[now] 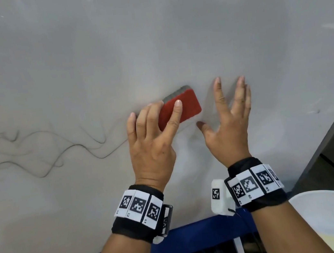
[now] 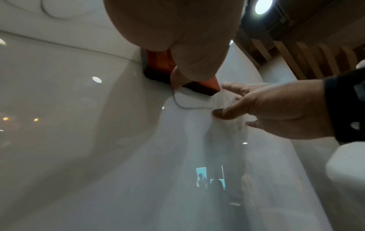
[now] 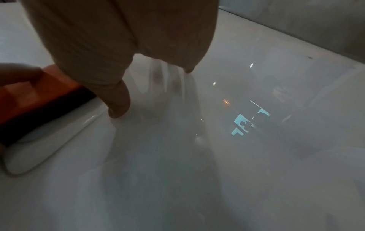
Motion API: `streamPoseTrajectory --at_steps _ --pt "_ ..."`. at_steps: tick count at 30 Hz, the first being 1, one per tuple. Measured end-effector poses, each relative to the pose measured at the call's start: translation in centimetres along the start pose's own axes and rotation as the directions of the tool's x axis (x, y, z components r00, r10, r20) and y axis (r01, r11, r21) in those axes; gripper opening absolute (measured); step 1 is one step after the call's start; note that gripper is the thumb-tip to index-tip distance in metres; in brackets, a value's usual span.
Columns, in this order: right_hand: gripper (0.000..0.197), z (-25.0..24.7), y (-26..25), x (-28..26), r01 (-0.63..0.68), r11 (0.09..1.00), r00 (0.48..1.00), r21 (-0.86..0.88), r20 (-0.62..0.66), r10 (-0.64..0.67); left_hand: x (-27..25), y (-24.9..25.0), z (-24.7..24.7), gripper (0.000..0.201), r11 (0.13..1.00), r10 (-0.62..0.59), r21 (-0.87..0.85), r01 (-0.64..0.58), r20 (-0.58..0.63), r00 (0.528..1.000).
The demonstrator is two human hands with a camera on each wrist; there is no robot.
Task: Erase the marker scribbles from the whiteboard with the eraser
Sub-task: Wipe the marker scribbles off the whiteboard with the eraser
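On whiteboard (image 1: 150,43): eraser (image 1: 182,107) under left hand (image 1: 151,141).

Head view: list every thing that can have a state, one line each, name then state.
whiteboard: partly wiped, right part free of lines.
marker scribbles: wavy lines remain to the left of the eraser.
eraser: felt side pressed on the board, red back outward.
left hand: grips the eraser.
right hand: fingers spread and straight, fingertips on the board, holding nothing.

Black wristbands (image 1: 139,218) with white square-coded tags (image 1: 248,185)
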State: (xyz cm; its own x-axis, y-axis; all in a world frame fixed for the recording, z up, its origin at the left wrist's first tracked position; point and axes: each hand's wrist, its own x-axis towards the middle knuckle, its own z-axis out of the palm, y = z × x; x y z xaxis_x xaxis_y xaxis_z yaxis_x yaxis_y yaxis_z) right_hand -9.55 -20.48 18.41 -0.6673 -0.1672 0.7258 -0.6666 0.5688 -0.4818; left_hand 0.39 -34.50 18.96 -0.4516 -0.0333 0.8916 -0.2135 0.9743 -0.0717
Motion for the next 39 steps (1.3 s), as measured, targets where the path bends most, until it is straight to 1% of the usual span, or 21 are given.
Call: streamPoseTrajectory --at_steps 2,3,6,7,8,10,12,13,14,15,17,18,19,20,22,28,29,32,34,38,39 --pt "0.100 0.0 0.0 0.0 -0.001 1.000 1.000 0.004 -0.002 0.001 -0.4 -0.3 0.1 0.072 0.999 0.030 0.026 -0.030 0.001 1.000" --pt "0.101 0.0 0.0 -0.1 -0.003 1.000 1.000 0.003 -0.002 0.003 -0.3 -0.3 0.2 0.071 0.999 0.006 0.037 -0.005 -0.023 1.000" --pt "0.103 -0.1 0.1 -0.1 -0.003 1.000 1.000 0.000 0.010 0.003 0.8 0.1 0.3 0.072 0.987 -0.150 0.037 0.156 -0.131 0.980" --pt "0.104 -0.1 0.1 0.0 -0.002 1.000 1.000 -0.002 0.015 0.002 0.9 0.3 0.4 0.072 0.984 -0.172 0.029 0.178 -0.141 0.975" --pt "0.104 -0.1 0.1 -0.1 0.000 1.000 1.000 -0.003 0.020 0.000 0.6 0.4 0.5 0.072 0.986 -0.159 0.023 0.163 -0.126 0.979" --pt "0.105 -0.2 0.3 0.0 0.006 1.000 1.000 -0.002 0.021 -0.006 -1.0 0.5 1.0 0.071 0.999 -0.045 0.008 0.045 -0.037 0.998" --pt "0.106 -0.3 0.3 0.0 0.007 1.000 0.999 0.000 0.034 -0.007 -2.6 0.3 1.2 0.072 0.997 0.078 0.009 -0.078 0.051 0.996" --pt "0.106 -0.4 0.3 -0.1 0.005 1.000 0.999 -0.002 0.040 -0.005 -2.9 0.1 1.3 0.071 0.994 0.106 0.016 -0.107 0.065 0.992" --pt "0.106 -0.5 0.3 -0.1 0.004 1.000 0.999 -0.008 0.045 -0.003 -2.9 -0.1 1.4 0.071 0.994 0.110 0.021 -0.112 0.060 0.992" --pt "0.106 -0.6 0.4 -0.1 0.005 1.000 0.999 -0.015 0.050 -0.004 -2.6 -0.1 1.3 0.072 0.995 0.091 0.028 -0.092 0.038 0.995" --pt "0.106 -0.7 0.4 -0.1 0.005 1.000 0.999 -0.013 0.052 -0.004 -1.3 0.0 0.9 0.070 0.999 -0.015 0.038 0.017 -0.046 0.999" --pt "0.107 -0.7 0.3 -0.1 -0.001 1.000 0.999 -0.013 0.051 0.002 -0.7 0.1 0.8 0.069 0.997 -0.072 0.030 0.075 -0.092 0.993" --pt "0.107 -0.7 0.3 -0.1 -0.008 1.000 0.999 -0.019 0.052 0.009 -0.2 0.1 0.9 0.068 0.994 -0.109 0.017 0.112 -0.121 0.987" --pt "0.107 -0.8 0.2 -0.1 -0.013 1.000 0.998 -0.023 0.057 0.014 -0.1 0.2 1.0 0.068 0.992 -0.121 0.007 0.124 -0.133 0.984" --pt "0.107 -0.8 0.1 -0.1 -0.022 1.000 0.998 -0.007 0.057 0.022 -0.4 0.3 1.0 0.068 0.995 -0.102 -0.003 0.103 -0.130 0.986" --pt "0.107 -0.2 -0.5 -0.4 -0.043 0.999 0.999 0.025 0.030 0.042 -0.6 -0.5 0.3 0.070 0.999 -0.020 -0.048 0.018 -0.041 0.999" --pt "0.107 -0.1 -0.6 -0.4 -0.044 0.999 0.999 0.026 0.030 0.043 -0.4 -0.6 0.2 0.070 0.999 -0.017 -0.046 0.015 -0.042 0.999" --pt "0.107 -0.1 -0.6 -0.5 -0.051 0.998 0.998 0.031 0.037 0.049 0.1 -0.7 0.0 0.068 0.997 -0.070 -0.040 0.067 -0.079 0.994" --pt "0.106 0.1 -0.6 -0.8 -0.044 0.999 0.998 0.019 0.041 0.043 -0.2 -0.7 0.2 0.066 0.997 -0.066 -0.040 0.063 -0.075 0.995" --pt "0.106 0.6 -0.5 -1.8 -0.038 0.999 0.997 0.012 0.064 0.037 -2.3 -1.1 0.6 0.066 0.996 0.072 -0.047 -0.072 0.002 0.997" --pt "0.106 0.6 -0.4 -1.9 -0.038 0.999 0.998 0.011 0.060 0.037 -2.3 -1.3 0.5 0.066 0.995 0.087 -0.044 -0.087 0.006 0.996"
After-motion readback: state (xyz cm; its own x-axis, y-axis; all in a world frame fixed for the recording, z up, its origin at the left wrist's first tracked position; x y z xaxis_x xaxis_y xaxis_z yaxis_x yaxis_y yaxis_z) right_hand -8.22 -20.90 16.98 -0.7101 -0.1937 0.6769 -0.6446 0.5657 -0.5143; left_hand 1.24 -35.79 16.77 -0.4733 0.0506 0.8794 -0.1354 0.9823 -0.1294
